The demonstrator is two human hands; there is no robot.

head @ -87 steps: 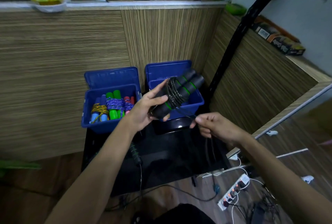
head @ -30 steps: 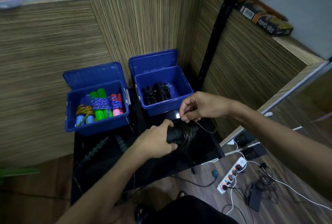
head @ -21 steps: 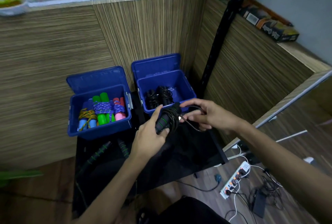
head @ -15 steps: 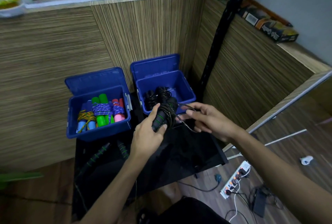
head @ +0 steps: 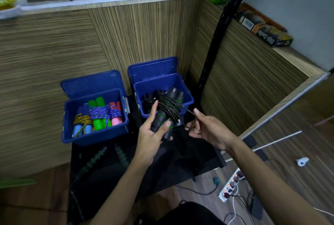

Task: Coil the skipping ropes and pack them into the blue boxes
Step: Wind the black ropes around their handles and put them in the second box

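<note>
Two handles (head: 163, 112) (rope end unclear)

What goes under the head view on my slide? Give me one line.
Left hand holds black rope handles while right hand winds the cord beside two blue boxes.

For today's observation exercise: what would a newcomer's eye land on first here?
The left hand holding black rope handles wound with cord, centre frame, while the right hand pinches the loose end. Behind them, two open blue boxes: the left box holds bright coiled ropes.
</note>
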